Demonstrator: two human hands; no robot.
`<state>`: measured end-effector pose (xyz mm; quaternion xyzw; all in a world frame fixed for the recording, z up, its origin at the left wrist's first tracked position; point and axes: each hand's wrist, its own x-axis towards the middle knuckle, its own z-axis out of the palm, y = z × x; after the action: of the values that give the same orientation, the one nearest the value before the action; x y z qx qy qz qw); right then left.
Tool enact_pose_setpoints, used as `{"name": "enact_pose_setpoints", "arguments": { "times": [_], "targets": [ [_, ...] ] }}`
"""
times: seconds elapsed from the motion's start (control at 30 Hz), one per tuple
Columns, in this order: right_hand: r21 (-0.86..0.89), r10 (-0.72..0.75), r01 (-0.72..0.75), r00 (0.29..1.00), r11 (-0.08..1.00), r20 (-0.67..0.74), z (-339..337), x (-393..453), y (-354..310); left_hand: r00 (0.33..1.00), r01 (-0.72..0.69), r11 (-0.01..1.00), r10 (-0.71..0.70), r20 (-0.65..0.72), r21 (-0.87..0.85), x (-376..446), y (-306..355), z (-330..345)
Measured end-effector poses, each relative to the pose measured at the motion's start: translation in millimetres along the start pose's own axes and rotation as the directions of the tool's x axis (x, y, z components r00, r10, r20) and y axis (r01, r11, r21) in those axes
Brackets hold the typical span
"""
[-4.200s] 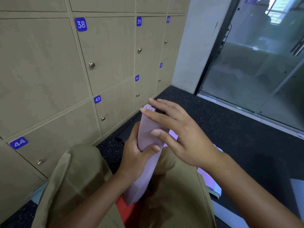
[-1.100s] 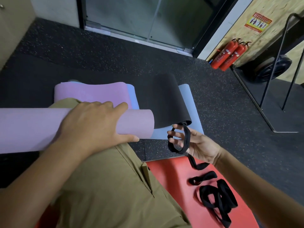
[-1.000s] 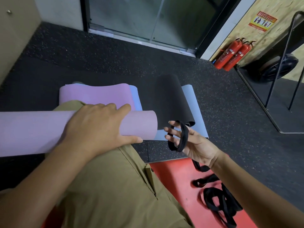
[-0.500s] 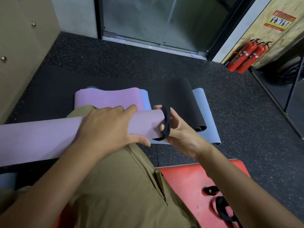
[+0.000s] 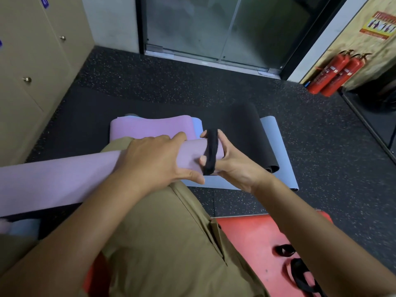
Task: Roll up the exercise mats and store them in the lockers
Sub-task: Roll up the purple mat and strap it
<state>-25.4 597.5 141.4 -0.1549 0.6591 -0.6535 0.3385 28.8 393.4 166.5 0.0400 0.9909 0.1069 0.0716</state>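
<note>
A rolled purple mat (image 5: pixel 53 181) lies across my thigh, pointing right. My left hand (image 5: pixel 158 159) grips the roll near its right end. A black strap loop (image 5: pixel 211 151) now sits around that end, and my right hand (image 5: pixel 231 161) holds the loop with its fingers hooked through it. Beyond my knee, a flat purple mat (image 5: pixel 150 127), a black mat (image 5: pixel 246 129) and a grey-blue mat (image 5: pixel 276 151) lie on the floor. The wooden lockers (image 5: pixel 32 61) stand at the left.
I sit over a red mat (image 5: pixel 252 239) with more black straps (image 5: pixel 300 273) lying on it at the lower right. Glass doors (image 5: pixel 214 28) close off the far side. Two red fire extinguishers (image 5: pixel 334 73) stand against the right wall. Dark speckled rubber floor (image 5: pixel 150 86) lies between.
My right hand lifted a black strap loop off the red mat, carried it left and slid it over the right end of the rolled purple mat. My left hand kept its grip on the roll.
</note>
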Motion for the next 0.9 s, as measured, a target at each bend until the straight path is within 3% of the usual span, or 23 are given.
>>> {"name": "enact_pose_setpoints", "arguments": {
  "times": [0.17, 0.3, 0.4, 0.6, 0.77, 0.9],
  "targets": [
    [0.018, 0.02, -0.021, 1.0, 1.0, 0.018, 2, 6, -4, 0.996, -0.014, 0.993, 0.024, 0.085, -0.117, -11, -13, -16],
    [-0.057, 0.021, -0.022, 1.0, 0.998, -0.013, -1, 11, -5, 0.986, 0.029, 0.999, -0.031, 0.161, 0.018, -30, -43, -28],
    [-0.195, 0.004, -0.004, 1.0, 0.981, 0.0, -4, 15, -11, 0.989, 0.055, 0.997, -0.062, 0.131, 0.056, -39, -53, -24],
    [-0.209, 0.106, -0.061, 0.971, 0.976, 0.213, -17, 26, -41, 0.995, 0.065, 0.998, -0.064, 0.071, -0.007, -40, -57, -17],
    [-0.464, 0.162, -0.035, 0.958, 0.885, 0.237, -21, 45, -66, 0.995, 0.088, 0.994, -0.085, 0.049, -0.068, -39, -58, -14],
    [-0.476, 0.184, -0.03, 0.942, 0.879, 0.28, -22, 53, -74, 0.994, 0.105, 0.99, -0.103, 0.026, -0.091, -37, -62, -9]
  ]
}}
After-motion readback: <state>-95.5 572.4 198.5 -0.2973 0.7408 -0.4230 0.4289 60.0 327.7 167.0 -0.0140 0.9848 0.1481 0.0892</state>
